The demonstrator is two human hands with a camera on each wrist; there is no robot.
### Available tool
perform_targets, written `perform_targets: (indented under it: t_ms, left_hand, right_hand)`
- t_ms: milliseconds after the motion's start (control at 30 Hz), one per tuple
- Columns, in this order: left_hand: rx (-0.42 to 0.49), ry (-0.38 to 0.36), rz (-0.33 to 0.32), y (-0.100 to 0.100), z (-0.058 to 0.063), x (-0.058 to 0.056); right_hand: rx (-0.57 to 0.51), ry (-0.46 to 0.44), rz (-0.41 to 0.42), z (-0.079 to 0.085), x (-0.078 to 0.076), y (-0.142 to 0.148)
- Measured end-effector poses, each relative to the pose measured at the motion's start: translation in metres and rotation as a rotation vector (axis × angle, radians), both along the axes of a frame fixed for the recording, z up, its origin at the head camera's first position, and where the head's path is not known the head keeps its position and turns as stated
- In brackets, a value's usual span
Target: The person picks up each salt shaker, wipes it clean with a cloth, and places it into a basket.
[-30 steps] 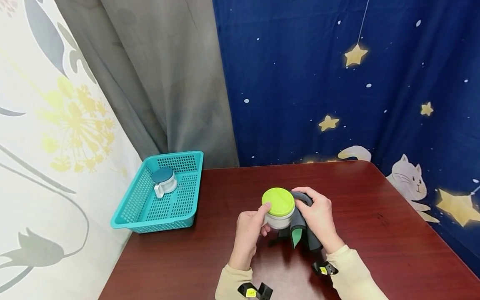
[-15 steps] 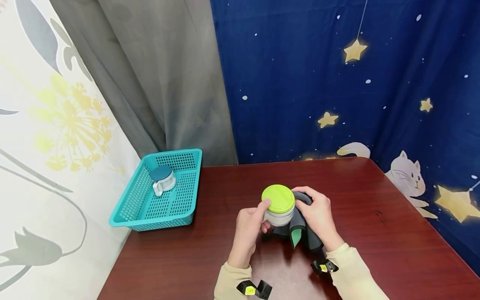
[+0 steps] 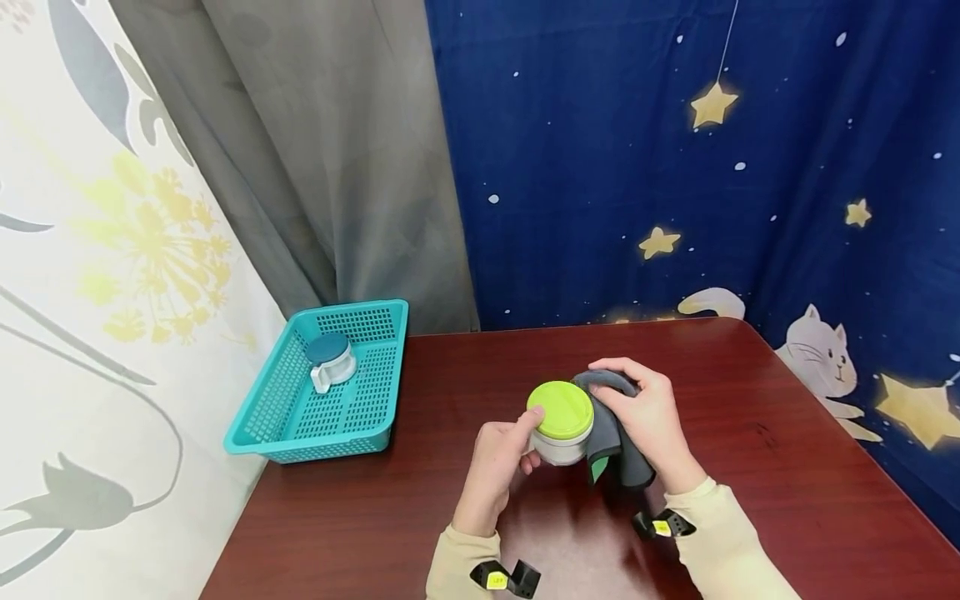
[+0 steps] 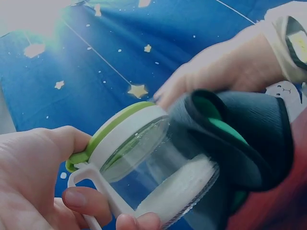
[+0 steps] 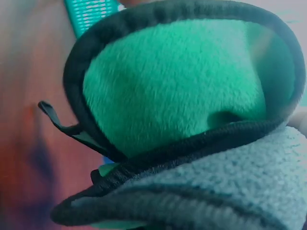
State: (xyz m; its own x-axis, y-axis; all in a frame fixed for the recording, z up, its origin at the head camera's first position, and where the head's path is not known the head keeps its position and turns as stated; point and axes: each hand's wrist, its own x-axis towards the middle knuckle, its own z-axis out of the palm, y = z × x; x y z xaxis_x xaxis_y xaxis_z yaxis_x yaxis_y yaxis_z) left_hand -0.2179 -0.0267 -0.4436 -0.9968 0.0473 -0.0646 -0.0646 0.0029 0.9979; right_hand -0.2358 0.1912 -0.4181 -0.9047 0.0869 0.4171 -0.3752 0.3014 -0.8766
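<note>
My left hand (image 3: 498, 462) holds a clear seasoning jar (image 4: 144, 158) by its white handle, the thumb at the edge of its lime-green lid (image 3: 560, 408). White contents lie in the jar, which looks tilted in the left wrist view. To its right, my right hand (image 3: 651, 417) grips a folded grey cleaning cloth (image 3: 630, 454) with a green inner side and dark edging. The cloth lies against the jar's right side and hangs down. In the right wrist view the cloth (image 5: 177, 86) fills most of the picture and hides the jar.
At the left of the brown table (image 3: 360, 533) stands a turquoise plastic basket (image 3: 375, 421). A second jar (image 3: 332, 362), with a blue lid and white handle, sits inside it. Grey and blue star-patterned curtains (image 3: 600, 167) hang behind the table.
My right hand has moved slightly up and to the right along with the cloth, whose folds hang differently. My left hand keeps its hold on the jar, nearly in place.
</note>
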Motion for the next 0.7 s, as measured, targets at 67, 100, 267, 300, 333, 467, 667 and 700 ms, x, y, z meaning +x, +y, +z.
perform_targets:
  t_ms: [67,100,267,300,333,467,667,700]
  left_hand:
    - [-0.014,-0.004,-0.026,0.000,-0.001,0.001]
    - [-0.018,-0.004,-0.037,0.000,-0.001,0.001]
    - [-0.008,-0.004,-0.083,0.001,0.000,0.003]
    - [-0.004,-0.008,-0.088,0.001,0.001,0.003]
    - [0.000,-0.013,-0.092,0.001,0.001,0.003]
    - [0.015,-0.019,-0.097,0.000,0.003,0.002]
    - [0.069,-0.018,-0.091,-0.006,0.003,0.001]
    - [0.076,-0.021,-0.090,-0.007,0.003,0.001]
  right_hand:
    - [-0.023,0.009,0.031,0.008,0.000,0.002]
    - [-0.026,0.015,0.043,0.011,0.000,0.003]
    - [-0.008,0.043,0.083,0.011,-0.008,0.011]
    - [0.003,0.048,0.094,0.011,-0.009,0.012]
    - [0.013,0.052,0.110,0.010,-0.010,0.013]
    - [0.037,0.028,0.208,0.009,-0.015,0.015]
    - [0.045,-0.074,0.350,-0.010,-0.026,0.013]
    - [0.053,-0.093,0.362,-0.016,-0.028,0.012]
